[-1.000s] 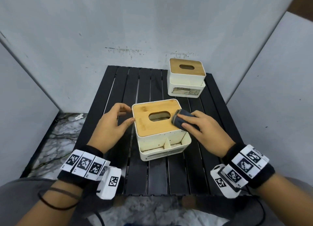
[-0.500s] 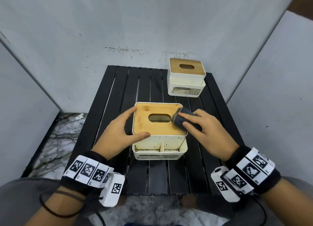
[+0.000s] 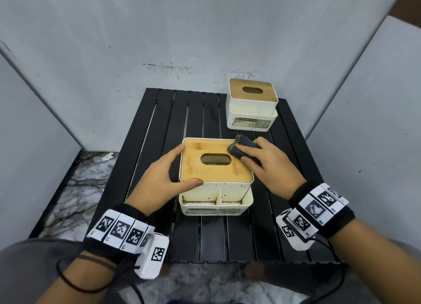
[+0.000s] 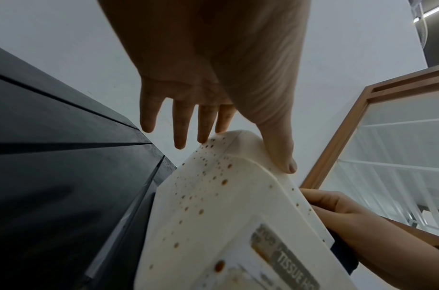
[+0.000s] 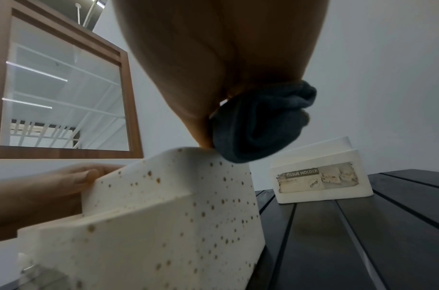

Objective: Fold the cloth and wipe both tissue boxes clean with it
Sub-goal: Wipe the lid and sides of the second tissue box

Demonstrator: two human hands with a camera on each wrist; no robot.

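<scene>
The near tissue box (image 3: 198, 173), white with brown specks and a bamboo lid, stands mid-table. My left hand (image 3: 168, 173) braces its front left corner, fingers straight along the left side and thumb laid on the front edge; the left wrist view shows the fingertips (image 4: 203, 137) touching the speckled box (image 4: 213, 215). My right hand (image 3: 262, 162) grips the folded dark cloth (image 3: 245, 144) and presses it on the lid's far right corner. In the right wrist view the bunched cloth (image 5: 257, 127) meets the box edge (image 5: 176, 215). The second tissue box (image 3: 250, 112) stands at the table's back right.
A black slatted table (image 3: 193, 121) holds both boxes, with grey panels behind and at both sides. Marble floor (image 3: 86, 180) shows past the left edge. The far box (image 5: 320, 176) carries a torn "TISSUE HOLDER" label.
The near box has turned square to me. My left hand shifted onto its front left corner. My right hand slid the cloth from the lid's right edge to its far right corner.
</scene>
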